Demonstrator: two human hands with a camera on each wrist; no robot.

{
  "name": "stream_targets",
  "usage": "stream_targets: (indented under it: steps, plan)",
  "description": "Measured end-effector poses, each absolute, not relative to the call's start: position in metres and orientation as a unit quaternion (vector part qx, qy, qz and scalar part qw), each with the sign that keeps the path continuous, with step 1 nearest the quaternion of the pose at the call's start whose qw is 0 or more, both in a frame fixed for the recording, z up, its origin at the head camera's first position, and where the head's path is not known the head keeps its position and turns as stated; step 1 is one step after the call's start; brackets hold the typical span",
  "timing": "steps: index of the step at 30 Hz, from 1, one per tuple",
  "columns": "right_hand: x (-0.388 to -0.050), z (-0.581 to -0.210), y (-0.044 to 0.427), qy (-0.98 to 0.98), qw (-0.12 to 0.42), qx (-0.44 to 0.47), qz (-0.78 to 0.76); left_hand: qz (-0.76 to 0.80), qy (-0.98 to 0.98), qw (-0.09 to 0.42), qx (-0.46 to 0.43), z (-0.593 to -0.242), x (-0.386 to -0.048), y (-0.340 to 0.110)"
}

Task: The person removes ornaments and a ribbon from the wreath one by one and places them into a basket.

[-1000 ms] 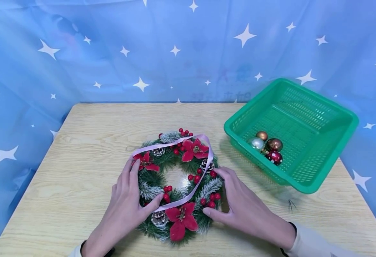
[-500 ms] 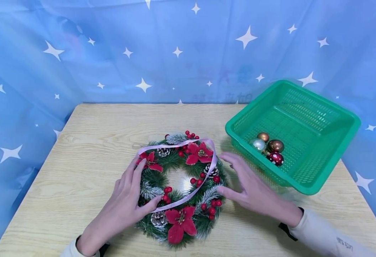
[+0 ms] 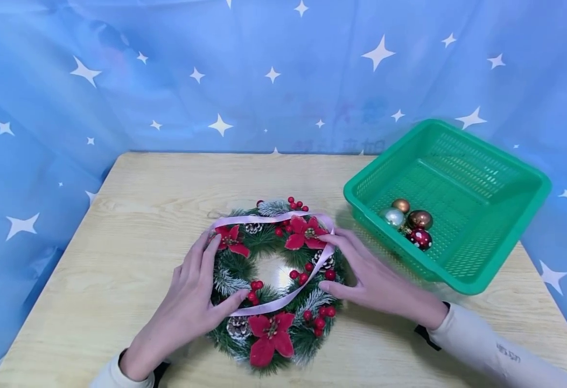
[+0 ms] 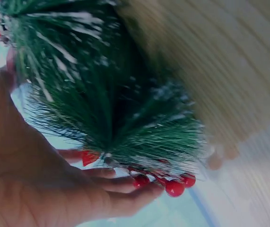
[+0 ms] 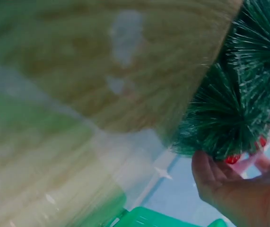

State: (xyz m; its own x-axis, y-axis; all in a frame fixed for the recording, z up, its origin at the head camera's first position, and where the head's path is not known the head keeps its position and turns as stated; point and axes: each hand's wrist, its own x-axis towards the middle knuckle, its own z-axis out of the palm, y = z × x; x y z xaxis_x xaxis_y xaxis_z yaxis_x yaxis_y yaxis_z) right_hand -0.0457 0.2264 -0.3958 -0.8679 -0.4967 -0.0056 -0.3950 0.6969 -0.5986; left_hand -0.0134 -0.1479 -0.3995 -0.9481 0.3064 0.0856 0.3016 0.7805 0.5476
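A green Christmas wreath (image 3: 307, 345) lies on the table, dressed with red poinsettias, red berries, frosted sprigs and pinecones. Over its top runs a loop of pale pink ribbon (image 3: 275, 305). My left hand (image 3: 188, 293) grips the wreath's left side, thumb over the top by the berries; in the left wrist view its fingers (image 4: 125, 198) curl by the outer rim. On the right side, my right hand (image 3: 370, 280) holds the wreath, index fingertip at the ribbon by the upper right poinsettia. In the right wrist view, its fingers (image 5: 203, 175) meet the outer needles.
A green plastic basket (image 3: 511, 237) stands at the table's right, near my right hand. Several Christmas baubles, including a silver ball (image 3: 393, 217) and a spotted red ball (image 3: 420, 238), lie in it. A blue star-printed cloth (image 3: 244, 64) hangs behind the wooden table (image 3: 118, 231).
My right hand lifted off the lower right of the wreath, moved farther up its side and came back onto it near the ribbon. The wreath shifted slightly; my left hand stayed on it.
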Motion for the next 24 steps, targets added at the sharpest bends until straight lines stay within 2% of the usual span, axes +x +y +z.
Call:
stream_targets:
  steps: [13, 24]
  plan:
    - [-0.023, -0.397, 0.212, 0.951, 0.049, -0.208, -0.224, 0.262, 0.960, -0.012, 0.093, -0.391, 0.012, -0.140]
    - [-0.001, -0.400, 0.200, 0.957, 0.012, -0.179, -0.226, 0.235, 0.964, -0.022, 0.124, -0.395, 0.015, -0.134]
